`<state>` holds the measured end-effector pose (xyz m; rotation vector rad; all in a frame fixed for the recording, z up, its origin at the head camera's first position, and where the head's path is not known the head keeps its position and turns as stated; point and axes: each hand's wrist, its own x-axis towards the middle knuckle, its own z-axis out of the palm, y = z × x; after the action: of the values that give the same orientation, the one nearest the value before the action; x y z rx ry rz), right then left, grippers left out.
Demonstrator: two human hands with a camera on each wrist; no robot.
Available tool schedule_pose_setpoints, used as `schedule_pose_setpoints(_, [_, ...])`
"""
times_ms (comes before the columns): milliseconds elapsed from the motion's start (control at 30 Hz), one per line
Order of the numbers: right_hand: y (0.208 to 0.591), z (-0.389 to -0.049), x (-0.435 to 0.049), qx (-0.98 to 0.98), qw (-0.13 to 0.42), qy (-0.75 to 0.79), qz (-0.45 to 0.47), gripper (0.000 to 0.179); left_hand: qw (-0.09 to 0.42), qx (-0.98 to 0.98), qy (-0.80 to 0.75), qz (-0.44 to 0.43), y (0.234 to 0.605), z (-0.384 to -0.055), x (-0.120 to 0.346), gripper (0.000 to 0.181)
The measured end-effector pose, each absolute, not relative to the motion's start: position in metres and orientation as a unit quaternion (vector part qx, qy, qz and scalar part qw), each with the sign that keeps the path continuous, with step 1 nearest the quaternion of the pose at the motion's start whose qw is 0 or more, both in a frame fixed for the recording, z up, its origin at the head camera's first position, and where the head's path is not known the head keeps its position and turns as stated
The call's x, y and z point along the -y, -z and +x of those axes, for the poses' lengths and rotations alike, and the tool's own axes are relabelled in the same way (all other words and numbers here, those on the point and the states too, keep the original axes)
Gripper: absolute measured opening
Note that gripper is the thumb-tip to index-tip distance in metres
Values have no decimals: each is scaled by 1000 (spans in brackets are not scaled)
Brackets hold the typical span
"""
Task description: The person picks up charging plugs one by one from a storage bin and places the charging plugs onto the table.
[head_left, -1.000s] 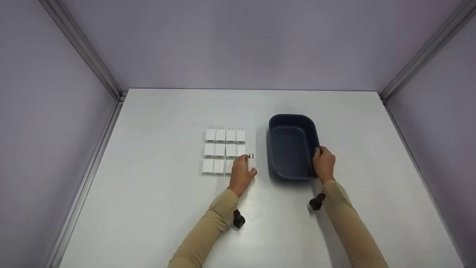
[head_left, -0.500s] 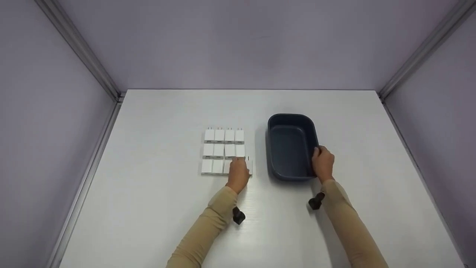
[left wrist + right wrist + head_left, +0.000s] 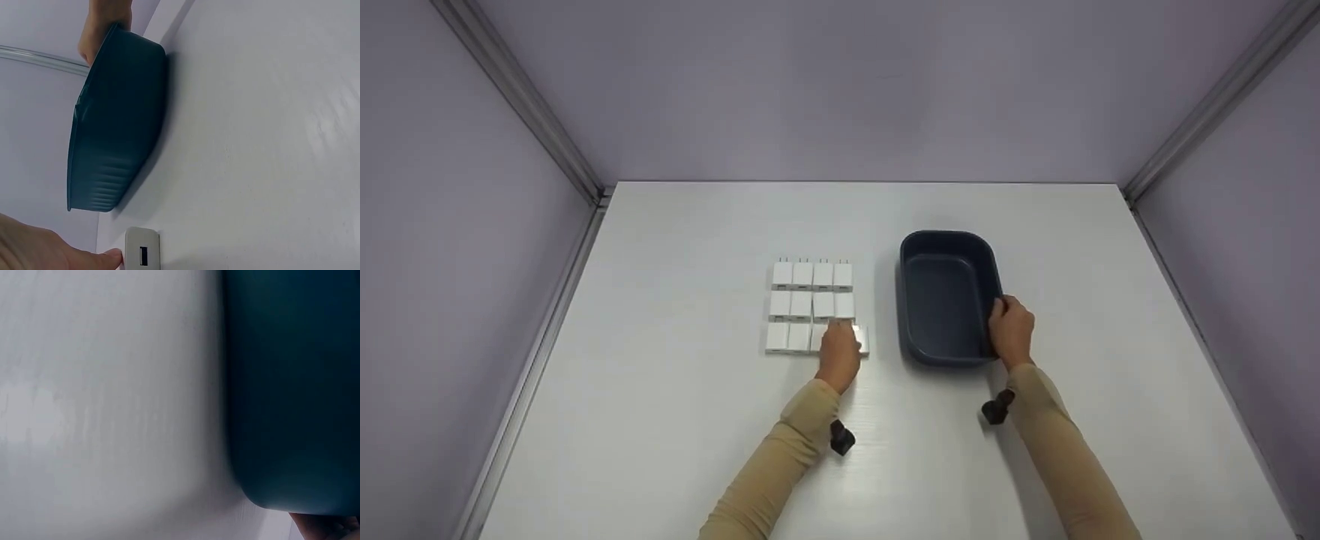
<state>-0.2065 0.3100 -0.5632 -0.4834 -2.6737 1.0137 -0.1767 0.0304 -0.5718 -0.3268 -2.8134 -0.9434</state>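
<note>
Several white plug-in chargers [image 3: 802, 276] lie on the table in three tight rows, their metal prongs showing along the far row. At the right end of the near row my left hand [image 3: 838, 355] bends over a white charger [image 3: 862, 340], which partly shows beside it. In the left wrist view that charger [image 3: 142, 250] has a USB port facing the camera, and my thumb [image 3: 107, 259] touches its upper edge; the other fingers are hidden. My right hand [image 3: 1012, 328] grips the right rim of a dark blue rectangular tub [image 3: 949, 307], whose inside is bare.
The white table [image 3: 660, 420] carries both the chargers and the tub. Grey walls [image 3: 840, 90] with metal corner posts enclose its back and sides. A narrow strip of tabletop separates the near row from the tub.
My left hand has drawn slightly left and nearer, and the prongs of the charger beside it no longer show. The charger now lies level with the near row. My right hand keeps still.
</note>
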Motion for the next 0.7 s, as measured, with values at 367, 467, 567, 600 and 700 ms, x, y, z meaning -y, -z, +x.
schedule_pose_setpoints(367, [562, -206, -311, 913, 126, -351, -164, 36, 73, 950, 291, -85, 584, -180, -30, 16])
schedule_pose_setpoints(467, [562, -206, -311, 912, 122, -355, -165, 36, 54, 955, 284, -69, 555, -167, -28, 15])
schedule_pose_setpoints(567, [563, -206, -311, 914, 125, -351, -161, 36, 42, 957, 281, -64, 551, -166, -27, 14])
schedule_pose_setpoints(600, [563, -206, -311, 914, 125, -351, -160, 36, 39, 958, 278, -64, 556, -168, -26, 14])
schedule_pose_setpoints(700, [564, -205, -311, 915, 131, -348, -158, 35, 34, 961, 269, -60, 555, -168, -24, 14])
